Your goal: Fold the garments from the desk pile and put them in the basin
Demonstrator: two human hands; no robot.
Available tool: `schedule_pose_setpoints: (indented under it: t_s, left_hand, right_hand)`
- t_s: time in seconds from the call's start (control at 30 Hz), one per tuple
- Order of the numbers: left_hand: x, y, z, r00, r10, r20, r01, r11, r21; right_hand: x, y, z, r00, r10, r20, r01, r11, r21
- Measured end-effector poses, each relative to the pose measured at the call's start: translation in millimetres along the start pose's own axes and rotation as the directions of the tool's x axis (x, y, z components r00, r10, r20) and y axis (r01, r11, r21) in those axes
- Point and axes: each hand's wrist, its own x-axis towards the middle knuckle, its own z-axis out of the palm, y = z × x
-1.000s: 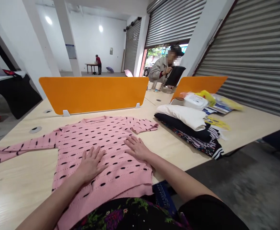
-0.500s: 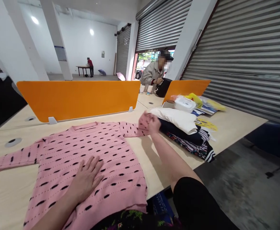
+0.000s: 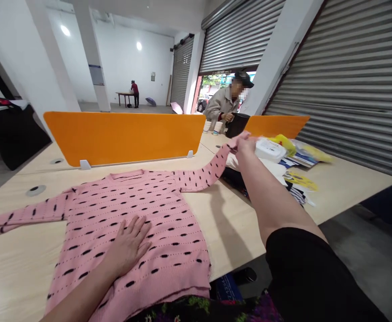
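Observation:
A pink sweater with black dashes lies face up on the pale wooden table. My left hand rests flat on its lower body, fingers spread. My right hand is stretched out to the right and pinches the cuff of the right sleeve, holding it lifted and pulled straight above the stack of folded clothes. The left sleeve lies flat, running off the left edge.
An orange divider panel stands behind the sweater, a second one further right. A white box, yellow bags and papers lie by the folded stack. A person sits beyond; another stands far back.
My right hand left the sweater's body, took the folded-in right sleeve by its end and drew it out and up to the right. The left hand stayed flat on the sweater.

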Motion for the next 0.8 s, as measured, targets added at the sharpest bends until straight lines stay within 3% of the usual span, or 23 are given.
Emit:
schedule_pose_setpoints:
  t_s: [0.07,0.1,0.2,0.27,0.33,0.37,0.43,0.53,0.6,0.63,0.73,0.8]
  left_hand:
    - [0,1,-1.5,1.0,0.0,0.002,0.0,1.0,-0.002]
    - [1,1,-1.9,1.0,0.0,0.003,0.0,1.0,-0.002]
    - [1,1,-2.5,1.0,-0.006,0.01,0.006,1.0,-0.006]
    - [0,2,-4.0,1.0,-0.013,0.022,0.014,1.0,-0.018]
    - [0,4,-7.1,0.999,-0.017,0.038,0.019,0.999,-0.041]
    - [0,5,-9.2,0.999,-0.018,0.048,0.021,0.998,-0.055]
    - [0,7,-13.8,0.997,-0.021,0.072,0.027,0.996,-0.085]
    - [1,9,-19.3,0.994,-0.035,0.107,0.048,0.992,-0.12]
    - [1,10,-21.0,0.992,-0.039,0.119,0.056,0.988,-0.143]
    - [0,10,-21.2,0.992,-0.038,0.119,0.056,0.986,-0.155]
    - [-2,11,-20.4,0.994,-0.022,0.103,0.041,0.982,-0.185]
    - [-3,9,-19.9,0.996,-0.042,0.072,0.056,0.978,-0.199]
  right_hand:
    - [7,-18,54,0.994,0.043,-0.104,-0.037,0.998,0.058]
    - [7,-26,83,0.996,0.04,-0.076,-0.033,0.996,0.086]
    - [-17,-39,169,0.986,-0.012,0.167,-0.02,0.983,0.183]
    - [-48,-30,214,0.902,-0.023,0.43,-0.073,0.976,0.206]
    - [-81,-7,240,0.799,0.053,0.599,-0.148,0.983,0.11]
    - [-96,7,245,0.779,0.105,0.618,-0.157,0.987,0.031]
    - [-120,36,239,0.812,0.173,0.558,-0.065,0.976,-0.207]
    - [-146,78,208,0.886,0.18,0.427,0.107,0.818,-0.566]
    - [-164,104,186,0.887,0.197,0.418,0.145,0.74,-0.657]
    - [-174,117,177,0.873,0.227,0.432,0.177,0.677,-0.714]
    - [-202,148,160,0.781,0.373,0.5,0.383,0.347,-0.856]
    - [-214,162,156,0.756,0.384,0.53,0.471,0.244,-0.848]
